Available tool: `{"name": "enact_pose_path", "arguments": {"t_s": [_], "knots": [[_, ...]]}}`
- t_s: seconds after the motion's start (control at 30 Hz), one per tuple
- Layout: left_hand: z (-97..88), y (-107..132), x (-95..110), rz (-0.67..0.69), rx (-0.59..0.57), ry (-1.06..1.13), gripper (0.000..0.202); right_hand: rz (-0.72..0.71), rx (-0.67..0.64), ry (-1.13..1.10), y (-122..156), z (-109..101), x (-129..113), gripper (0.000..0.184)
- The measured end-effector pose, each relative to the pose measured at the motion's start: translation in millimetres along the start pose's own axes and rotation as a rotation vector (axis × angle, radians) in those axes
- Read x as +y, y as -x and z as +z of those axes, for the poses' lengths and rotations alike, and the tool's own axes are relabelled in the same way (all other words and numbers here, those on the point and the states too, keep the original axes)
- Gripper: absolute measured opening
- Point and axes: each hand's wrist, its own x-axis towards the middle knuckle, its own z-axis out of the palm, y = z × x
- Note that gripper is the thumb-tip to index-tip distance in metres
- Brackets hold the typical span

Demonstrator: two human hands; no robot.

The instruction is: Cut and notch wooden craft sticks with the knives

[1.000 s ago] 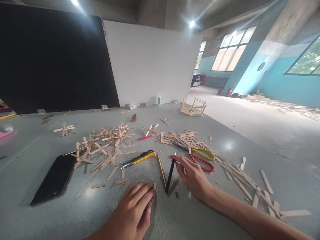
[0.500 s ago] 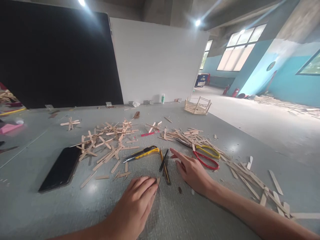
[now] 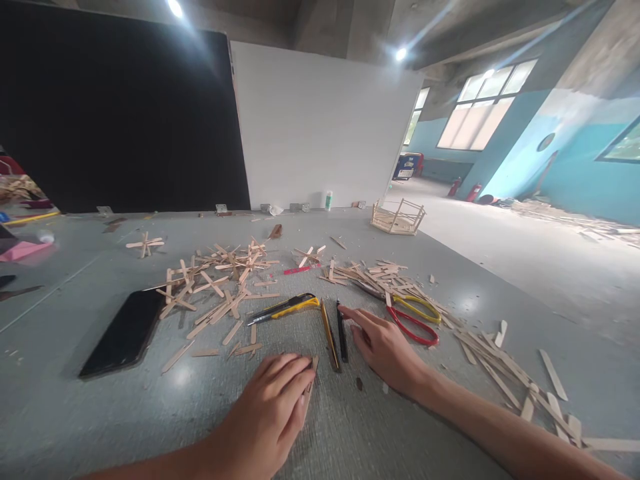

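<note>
We had our left hand (image 3: 280, 397) low over the grey table (image 3: 150, 420), its fingers together and closed around a wooden stick (image 3: 315, 364) that showed along the fingers' edge. Our right hand (image 3: 383, 343) was loosely spread, the index fingertip at the upper end of the black pen (image 3: 343, 337), the thumb apart from it — so we touched the pen without gripping it. The pen lay flat just right of the pencil (image 3: 329, 337), between our two hands; the yellow utility knife (image 3: 285, 309) lay beyond the left hand.

The step in hand, we judged, was setting the pen down or steadying it while the left hand kept hold of the stick. Lifting the pen would have called for a thumb-and-finger pinch; working the stick, for the right hand coming across past the pencil.
</note>
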Motion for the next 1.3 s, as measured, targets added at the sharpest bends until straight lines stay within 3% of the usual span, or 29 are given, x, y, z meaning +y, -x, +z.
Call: {"name": "enact_pose_path", "arguments": {"t_s": [0.23, 0.4, 0.53, 0.67, 0.8, 0.97, 1.07, 1.17, 1.3], "knots": [[-2.0, -1, 0, -0.004, -0.037, -0.002, 0.043, -0.369, -0.226, -0.159, 4, -6, -22, 0.035], [-5.1, -2, 3, 0.011, -0.022, -0.005, 0.046, -0.179, -0.118, -0.197, 2, -3, -15, 0.041], [-1.2, 2, -1, -0.004, 0.039, -0.016, 0.058, -0.116, -0.102, -0.201, 2, -2, -12, 0.038], [1.5, -2, -21, -0.132, 0.178, -0.206, 0.049, -0.11, -0.114, -0.207, 2, -4, -15, 0.037], [-1.4, -11, -43, -0.228, 0.187, -0.391, 0.043, -0.103, -0.122, -0.213, 2, -6, -17, 0.037], [-8.1, -14, -38, -0.13, 0.143, -0.317, 0.024, -0.094, -0.122, -0.224, 0, -7, -18, 0.036], [-10.2, -13, -31, -0.058, 0.143, -0.304, 0.023, -0.093, -0.125, -0.229, 0, -7, -19, 0.035], [-8.4, -11, -32, -0.102, 0.184, -0.286, 0.01, -0.091, -0.135, -0.235, 0, -6, -18, 0.034], [-5.6, -13, -36, -0.164, 0.212, -0.218, 0.025, -0.079, -0.152, -0.252, 1, -4, -14, 0.033]]}}
